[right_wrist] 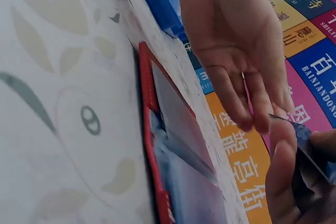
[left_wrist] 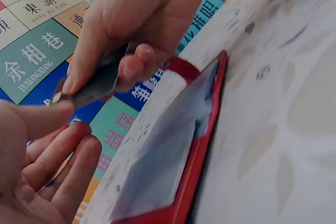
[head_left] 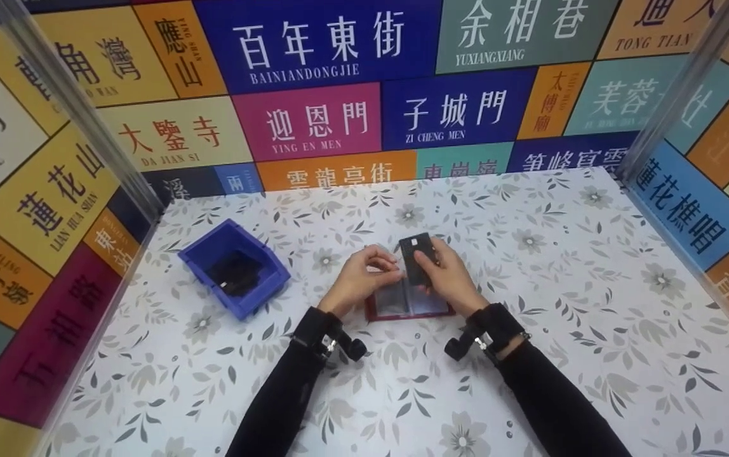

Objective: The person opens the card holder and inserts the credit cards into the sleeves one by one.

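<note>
My right hand (head_left: 450,273) grips a flat black card (head_left: 416,270) with a small white mark at one end, the thumb lying across its face. My left hand (head_left: 364,276) is beside it, fingers loosely bent, fingertips right at the card's edge. In the left wrist view, the left thumb overlaps the near end of the card (left_wrist: 100,85). Beneath both hands, a red card holder (head_left: 410,316) lies spread on the table with clear plastic sleeves (left_wrist: 157,171). The hands partly cover it from above.
On the left of the table stands a blue plastic box (head_left: 272,273), tilted to the view, with black cards (head_left: 234,274) inside. The tabletop (head_left: 568,285) has a floral print. Colourful sign-covered panels (head_left: 314,120) enclose the back and sides.
</note>
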A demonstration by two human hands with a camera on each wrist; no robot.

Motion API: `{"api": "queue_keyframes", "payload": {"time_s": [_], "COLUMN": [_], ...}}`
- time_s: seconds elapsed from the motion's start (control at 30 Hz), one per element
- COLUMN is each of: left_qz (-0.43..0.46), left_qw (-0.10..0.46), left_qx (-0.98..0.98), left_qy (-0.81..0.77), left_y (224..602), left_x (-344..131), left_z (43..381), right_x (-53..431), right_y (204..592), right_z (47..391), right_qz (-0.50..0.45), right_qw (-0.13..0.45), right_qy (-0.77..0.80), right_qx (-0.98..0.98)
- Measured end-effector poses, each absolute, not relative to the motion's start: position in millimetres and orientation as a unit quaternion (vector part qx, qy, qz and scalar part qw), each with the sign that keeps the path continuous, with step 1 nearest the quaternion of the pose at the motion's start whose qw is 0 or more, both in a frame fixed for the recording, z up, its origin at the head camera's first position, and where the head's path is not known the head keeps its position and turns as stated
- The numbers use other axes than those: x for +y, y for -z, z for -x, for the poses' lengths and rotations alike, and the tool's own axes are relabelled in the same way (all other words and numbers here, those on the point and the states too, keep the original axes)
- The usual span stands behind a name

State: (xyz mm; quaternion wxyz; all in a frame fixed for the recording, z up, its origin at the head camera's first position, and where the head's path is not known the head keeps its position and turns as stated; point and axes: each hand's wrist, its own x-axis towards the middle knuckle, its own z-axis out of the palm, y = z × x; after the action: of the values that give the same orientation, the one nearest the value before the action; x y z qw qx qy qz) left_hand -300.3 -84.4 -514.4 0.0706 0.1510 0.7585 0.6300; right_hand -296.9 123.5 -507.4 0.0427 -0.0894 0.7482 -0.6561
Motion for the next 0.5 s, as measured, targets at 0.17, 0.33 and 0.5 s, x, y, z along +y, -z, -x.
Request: {"api": "queue_keyframes", "payload": {"time_s": [0.17,0.33,0.5], "left_qz": [-0.227,-0.252,-0.232], "left_qw": [0.096,0.125,0.147], "left_qx": [0.849,0.877,0.884], "left_qy": [-0.467,-0.388,-0.378], "left_y": [511,513,515], "left_x": [-104,-107,-106], "left_z": [300,298,297], "right_x": [141,153,156], "right_y": [499,497,494], "right_z": [305,309,309], "right_qz": [0.068,0.087,0.076], "right_qw": [0.043,-0.02,-0.107], "right_qy": [0.726,0.728,0.721], "right_qx": [0.683,0.679,0.681]}}
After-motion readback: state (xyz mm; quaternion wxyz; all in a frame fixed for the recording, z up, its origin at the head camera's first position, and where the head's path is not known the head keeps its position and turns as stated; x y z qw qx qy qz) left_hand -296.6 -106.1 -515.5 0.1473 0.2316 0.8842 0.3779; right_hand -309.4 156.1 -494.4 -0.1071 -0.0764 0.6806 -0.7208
